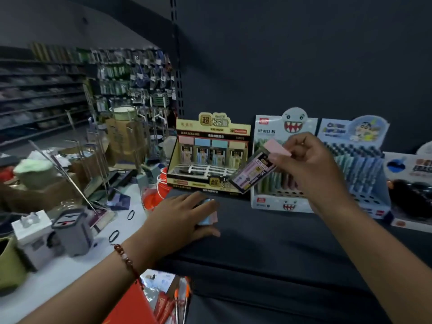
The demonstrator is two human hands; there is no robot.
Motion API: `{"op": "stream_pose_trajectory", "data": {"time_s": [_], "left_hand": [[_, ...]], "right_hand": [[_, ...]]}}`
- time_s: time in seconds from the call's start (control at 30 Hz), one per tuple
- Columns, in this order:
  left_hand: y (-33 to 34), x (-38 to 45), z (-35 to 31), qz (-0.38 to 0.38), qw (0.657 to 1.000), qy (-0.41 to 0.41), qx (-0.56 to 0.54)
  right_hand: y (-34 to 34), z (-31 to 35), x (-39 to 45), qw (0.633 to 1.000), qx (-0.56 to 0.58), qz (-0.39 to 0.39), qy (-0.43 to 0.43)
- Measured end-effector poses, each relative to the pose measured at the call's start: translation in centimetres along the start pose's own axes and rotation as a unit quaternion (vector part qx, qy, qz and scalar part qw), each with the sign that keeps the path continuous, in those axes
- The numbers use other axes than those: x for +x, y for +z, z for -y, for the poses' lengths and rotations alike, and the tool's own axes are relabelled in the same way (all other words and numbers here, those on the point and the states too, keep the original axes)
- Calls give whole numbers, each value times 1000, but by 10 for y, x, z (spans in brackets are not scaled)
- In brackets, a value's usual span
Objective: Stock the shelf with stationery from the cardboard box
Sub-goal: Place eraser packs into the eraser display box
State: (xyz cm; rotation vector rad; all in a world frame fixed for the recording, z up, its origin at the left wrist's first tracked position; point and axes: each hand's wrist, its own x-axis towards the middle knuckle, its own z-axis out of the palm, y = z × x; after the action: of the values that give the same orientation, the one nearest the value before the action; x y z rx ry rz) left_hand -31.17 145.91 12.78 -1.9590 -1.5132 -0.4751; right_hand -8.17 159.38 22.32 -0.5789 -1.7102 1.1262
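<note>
My right hand [306, 164] pinches a pink-capped lead refill case [254, 169] in the air, tilted, in front of the yellow display box [210, 157] on the dark shelf [268, 242]. That box holds a few cases in its back row; its white front grid is bare. My left hand [184, 218] lies on the shelf over a small stack of pastel cases [209, 217], fingers curled round them. No cardboard box is clearly visible among the clutter at left.
A shark-face pen display [278, 199] and a blue cartoon pen display [364, 169] stand to the right, then a boxed item [413, 190]. Left of the shelf the floor is cluttered with boxes, wire racks and an orange basket [159, 188]. Red packaging [145, 305] lies below.
</note>
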Motion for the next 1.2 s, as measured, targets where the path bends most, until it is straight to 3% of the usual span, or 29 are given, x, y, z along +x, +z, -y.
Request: {"op": "stream_pose_trajectory", "data": {"time_s": [0.27,0.5,0.93,1.2], "left_hand": [[11,-2,11,-7,999,-52,6],[11,-7,16,-52,993,-109,-9],[11,-7,13,-71,990,-118,-30],[8,-7,14,-69,989,-120,-53]], "right_hand": [[91,-8,85,993,-71,56,-78],[167,-42,128,964,-203,74,-155],[195,-54,140,936,-295,147,-125],[207,-49,142,934,-312,118,-132]]}}
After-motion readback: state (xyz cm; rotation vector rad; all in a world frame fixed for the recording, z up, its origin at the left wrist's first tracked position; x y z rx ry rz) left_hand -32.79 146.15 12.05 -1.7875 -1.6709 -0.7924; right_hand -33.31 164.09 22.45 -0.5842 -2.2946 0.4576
